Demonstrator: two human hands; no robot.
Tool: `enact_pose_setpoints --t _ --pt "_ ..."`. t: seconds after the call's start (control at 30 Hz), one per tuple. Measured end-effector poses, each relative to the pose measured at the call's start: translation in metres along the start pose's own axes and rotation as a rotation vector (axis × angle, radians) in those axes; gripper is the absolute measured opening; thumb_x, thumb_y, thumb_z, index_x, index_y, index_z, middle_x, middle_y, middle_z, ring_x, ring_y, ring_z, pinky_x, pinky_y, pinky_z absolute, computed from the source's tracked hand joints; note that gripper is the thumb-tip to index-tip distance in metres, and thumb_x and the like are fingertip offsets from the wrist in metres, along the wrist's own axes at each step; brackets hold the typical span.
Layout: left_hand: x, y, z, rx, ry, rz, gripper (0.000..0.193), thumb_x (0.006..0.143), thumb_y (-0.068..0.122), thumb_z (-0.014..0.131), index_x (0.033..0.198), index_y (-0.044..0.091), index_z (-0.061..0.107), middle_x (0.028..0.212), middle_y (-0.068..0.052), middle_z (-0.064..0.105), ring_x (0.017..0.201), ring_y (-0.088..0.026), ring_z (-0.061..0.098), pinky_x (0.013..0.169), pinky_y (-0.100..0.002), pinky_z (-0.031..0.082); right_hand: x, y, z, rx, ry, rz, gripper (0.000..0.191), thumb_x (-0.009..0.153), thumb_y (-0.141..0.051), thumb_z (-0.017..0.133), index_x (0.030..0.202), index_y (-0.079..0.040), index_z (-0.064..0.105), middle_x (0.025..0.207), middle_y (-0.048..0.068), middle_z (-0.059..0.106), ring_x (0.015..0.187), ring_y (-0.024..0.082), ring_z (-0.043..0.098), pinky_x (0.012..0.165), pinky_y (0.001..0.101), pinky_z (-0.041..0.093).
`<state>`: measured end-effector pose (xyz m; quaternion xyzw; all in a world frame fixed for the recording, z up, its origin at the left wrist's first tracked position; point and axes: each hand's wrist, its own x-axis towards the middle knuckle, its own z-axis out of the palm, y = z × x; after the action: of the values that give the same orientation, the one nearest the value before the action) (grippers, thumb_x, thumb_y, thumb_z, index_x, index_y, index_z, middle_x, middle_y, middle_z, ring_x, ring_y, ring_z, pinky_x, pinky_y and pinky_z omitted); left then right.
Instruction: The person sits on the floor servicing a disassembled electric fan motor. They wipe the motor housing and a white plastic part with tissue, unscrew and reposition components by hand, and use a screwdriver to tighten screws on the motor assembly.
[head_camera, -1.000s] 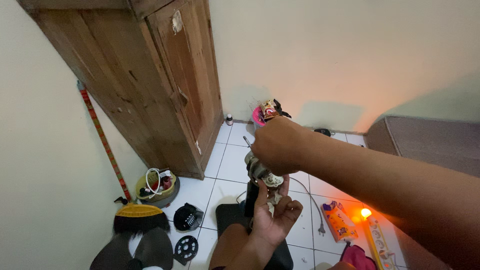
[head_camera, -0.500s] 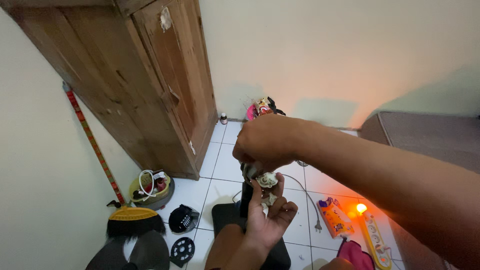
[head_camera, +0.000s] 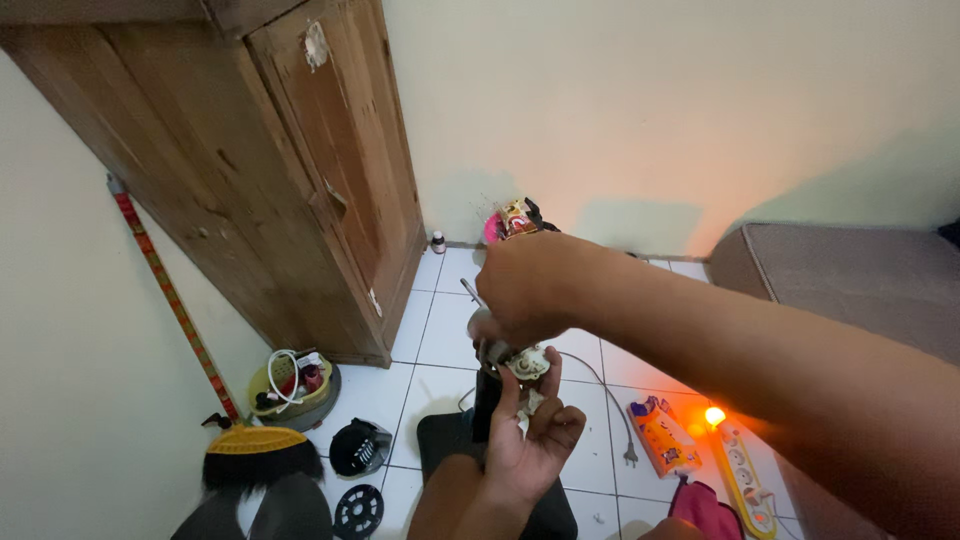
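The right hand (head_camera: 525, 290) has come in closer over the last second and dropped a little, so it now sits right on top of the small white and metal motor part (head_camera: 522, 362), with its fingers curled shut around the upper end. A thin metal shaft (head_camera: 470, 292) pokes out from under the knuckles toward 10 o'clock. The left hand (head_camera: 530, 450) has stayed under the part, at 6 o'clock from it, palm up, its fingers half closed and propping the lower end; how firmly they grip I cannot tell. The part hangs between both hands above the white tiled floor (head_camera: 440, 320). Judging by the closer hold, the hands have moved from lining up to actually working on the piece.

Around them: a wooden cabinet (head_camera: 300, 180) at 10 o'clock, a power strip (head_camera: 745, 470) with a glowing orange switch light at 4 o'clock, a loose plug and cord (head_camera: 625, 440) beside it, and a black round fan piece (head_camera: 358, 510) at 7 o'clock.
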<state>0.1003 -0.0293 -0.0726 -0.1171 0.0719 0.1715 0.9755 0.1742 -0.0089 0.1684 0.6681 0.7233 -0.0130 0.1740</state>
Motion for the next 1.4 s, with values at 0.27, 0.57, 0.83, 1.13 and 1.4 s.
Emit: enact_pose_setpoints --t 0.27,0.57,0.83,1.13,1.4 --pt "-0.008 -0.005 0.015 0.135 0.31 0.134 0.046 0.088 0.055 0.062 0.111 0.015 0.058 0.099 -0.004 0.079 0.05 -0.01 0.027 0.066 -0.028 0.041 -0.003 0.016 0.005 0.066 0.142 -0.23 0.025 0.077 -0.024 0.072 0.098 -0.01 0.076 0.087 0.014 0.072 0.081 0.034 0.072 0.068 0.0463 0.058" --pt "-0.061 0.044 0.026 1.24 0.292 0.86 0.022 0.084 0.011 0.081 0.095 0.0 0.066 0.084 -0.007 0.061 0.078 -0.017 0.056 0.07 -0.031 0.047 -0.016 0.012 0.012 0.098 0.165 -0.163 0.025 0.082 -0.01 0.066 0.107 -0.006 0.063 0.09 0.015 0.068 0.09 0.036 0.069 0.074 0.0488 0.055" --pt "-0.025 0.101 0.092 2.134 -0.156 0.558 0.017 0.092 0.008 0.067 0.105 -0.001 0.073 0.089 -0.008 0.078 0.082 -0.014 0.075 0.077 -0.03 0.059 -0.009 0.0 0.014 0.379 0.288 -0.262 0.025 0.085 -0.019 0.071 0.102 -0.005 0.06 0.097 0.013 0.063 0.091 0.032 0.065 0.075 0.0441 0.054" --pt "-0.025 0.086 0.113 2.073 -0.047 0.656 0.023 0.076 0.007 0.084 0.095 -0.002 0.074 0.074 -0.007 0.071 0.069 -0.014 0.062 0.065 -0.035 0.053 -0.027 -0.016 0.014 0.284 0.265 0.289 0.04 0.085 -0.037 0.079 0.096 -0.003 0.06 0.093 0.017 0.067 0.094 0.032 0.07 0.082 0.0404 0.057" --pt "-0.027 0.097 0.113 2.157 -0.161 0.637 0.019 0.081 0.004 0.078 0.1 0.002 0.077 0.08 -0.007 0.076 0.073 -0.013 0.065 0.071 -0.034 0.056 -0.026 -0.008 0.03 0.466 0.557 0.044 0.04 0.089 -0.025 0.076 0.115 -0.003 0.057 0.101 0.017 0.061 0.087 0.036 0.067 0.073 0.0434 0.055"
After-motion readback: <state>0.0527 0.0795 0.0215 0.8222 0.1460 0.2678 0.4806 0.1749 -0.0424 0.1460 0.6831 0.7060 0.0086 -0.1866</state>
